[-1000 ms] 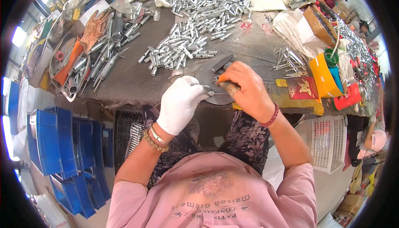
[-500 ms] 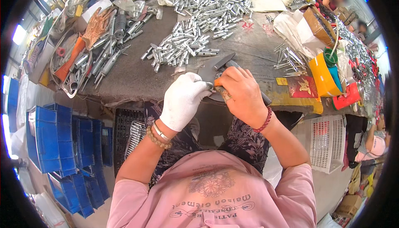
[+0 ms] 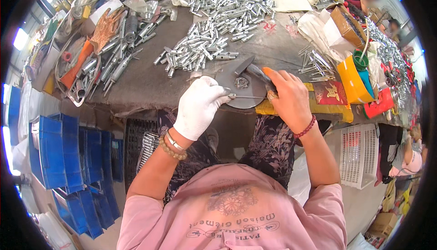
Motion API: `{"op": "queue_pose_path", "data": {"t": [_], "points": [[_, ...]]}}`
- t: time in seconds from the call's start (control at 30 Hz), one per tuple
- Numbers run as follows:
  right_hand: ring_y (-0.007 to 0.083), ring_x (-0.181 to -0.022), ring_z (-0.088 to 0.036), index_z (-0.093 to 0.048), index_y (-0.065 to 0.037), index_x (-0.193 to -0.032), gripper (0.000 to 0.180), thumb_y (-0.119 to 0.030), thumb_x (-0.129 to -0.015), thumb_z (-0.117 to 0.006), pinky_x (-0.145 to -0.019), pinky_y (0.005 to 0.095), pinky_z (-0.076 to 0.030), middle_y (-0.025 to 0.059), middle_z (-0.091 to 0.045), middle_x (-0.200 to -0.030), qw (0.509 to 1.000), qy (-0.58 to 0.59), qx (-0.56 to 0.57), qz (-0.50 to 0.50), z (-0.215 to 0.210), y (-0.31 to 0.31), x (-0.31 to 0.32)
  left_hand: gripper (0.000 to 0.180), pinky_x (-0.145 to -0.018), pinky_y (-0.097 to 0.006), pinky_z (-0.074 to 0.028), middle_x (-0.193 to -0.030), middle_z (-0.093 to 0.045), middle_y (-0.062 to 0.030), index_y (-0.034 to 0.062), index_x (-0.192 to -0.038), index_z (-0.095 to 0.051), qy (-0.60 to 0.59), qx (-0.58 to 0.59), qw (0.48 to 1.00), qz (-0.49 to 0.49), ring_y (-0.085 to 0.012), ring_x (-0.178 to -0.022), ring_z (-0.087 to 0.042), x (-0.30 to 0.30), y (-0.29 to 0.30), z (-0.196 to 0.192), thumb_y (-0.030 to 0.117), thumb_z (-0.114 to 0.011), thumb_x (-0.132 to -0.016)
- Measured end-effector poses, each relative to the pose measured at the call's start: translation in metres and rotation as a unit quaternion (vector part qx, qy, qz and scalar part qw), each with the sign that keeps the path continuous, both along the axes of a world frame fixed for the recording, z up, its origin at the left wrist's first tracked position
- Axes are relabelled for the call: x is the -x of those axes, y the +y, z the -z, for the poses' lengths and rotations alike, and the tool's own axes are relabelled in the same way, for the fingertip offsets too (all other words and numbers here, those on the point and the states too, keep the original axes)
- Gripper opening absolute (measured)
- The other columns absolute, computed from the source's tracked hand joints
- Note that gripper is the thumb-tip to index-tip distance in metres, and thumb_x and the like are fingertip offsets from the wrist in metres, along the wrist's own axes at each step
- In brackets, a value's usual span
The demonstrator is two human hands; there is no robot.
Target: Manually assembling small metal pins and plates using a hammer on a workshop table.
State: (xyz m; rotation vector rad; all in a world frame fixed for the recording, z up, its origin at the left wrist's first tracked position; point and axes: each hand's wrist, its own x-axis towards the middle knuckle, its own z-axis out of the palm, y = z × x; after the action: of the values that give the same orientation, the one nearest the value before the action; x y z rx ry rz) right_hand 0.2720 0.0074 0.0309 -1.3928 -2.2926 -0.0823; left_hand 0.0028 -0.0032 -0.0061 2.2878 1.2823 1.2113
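Note:
My left hand [image 3: 200, 106], in a white glove, is closed with thumb and fingertips on a small silvery metal tube [image 3: 231, 96]. From that tube a thin metal rod [image 3: 250, 97] runs rightward to my bare right hand [image 3: 290, 97], which pinches its far end. An orange cover sits on one of the right fingertips. A hammer [image 3: 244, 66] lies slanted, its handle passing under the right fingers; whether they grip it is hidden. Beneath is a round grey metal plate [image 3: 223, 76] with a rough metal lump [image 3: 241, 82] on it, at the bench's front edge.
A large heap of short metal tubes [image 3: 200, 49] covers the middle back. Longer metal parts [image 3: 120, 68] and an orange glove [image 3: 107, 29] lie left. Thin rods [image 3: 316, 65] and a yellow container [image 3: 355, 84] are right. Blue bins [image 3: 59, 152] stand below left; a white basket [image 3: 358, 154] below right.
My right hand has moved right and slightly up, away from the left, and the thin rod now shows between them. The plate and lump are uncovered. The left hand has barely moved.

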Motion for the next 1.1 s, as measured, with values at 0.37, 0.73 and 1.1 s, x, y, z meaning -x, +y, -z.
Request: {"op": "queue_pose_path", "data": {"t": [0.37, 0.73, 1.1], "points": [[0.0331, -0.085, -0.070, -0.072, -0.016, -0.140, 0.065, 0.007, -0.079, -0.068, -0.071, 0.0429, -0.058, 0.0112, -0.061, -0.106, 0.991, 0.113, -0.036, -0.068, -0.011, -0.059, 0.007, 0.021, -0.080, -0.039, -0.053, -0.090, -0.067, -0.0081, 0.0068, -0.100, -0.079, 0.016, -0.006, 1.000, 0.014, -0.0286, -0.088, -0.066, 0.002, 0.002, -0.004, 0.004, -0.086, -0.080], [0.0339, -0.095, -0.065, -0.075, -0.015, -0.132, 0.056, 0.007, -0.081, -0.067, -0.082, 0.0452, -0.056, 0.0109, -0.062, -0.105, 0.993, 0.094, 0.031, -0.062, -0.018, -0.019, 0.005, 0.023, -0.083, -0.038, -0.052, -0.090, -0.065, -0.0065, 0.0077, -0.102, -0.082, -0.021, 0.012, 0.998, 0.050, -0.0271, -0.091, -0.063, 0.008, 0.006, 0.004, 0.003, -0.086, -0.080], [0.0367, -0.080, -0.069, -0.068, -0.007, -0.113, 0.029, -0.006, -0.086, -0.078, -0.072, 0.0460, -0.055, 0.0124, -0.067, -0.085, 0.981, 0.124, 0.148, -0.032, -0.006, -0.060, 0.032, 0.033, -0.086, -0.037, -0.053, -0.098, -0.065, -0.0074, 0.0068, -0.117, -0.079, -0.004, 0.008, 0.999, 0.049, -0.0267, -0.094, -0.063, 0.013, 0.001, 0.001, 0.004, -0.084, -0.085]]}}
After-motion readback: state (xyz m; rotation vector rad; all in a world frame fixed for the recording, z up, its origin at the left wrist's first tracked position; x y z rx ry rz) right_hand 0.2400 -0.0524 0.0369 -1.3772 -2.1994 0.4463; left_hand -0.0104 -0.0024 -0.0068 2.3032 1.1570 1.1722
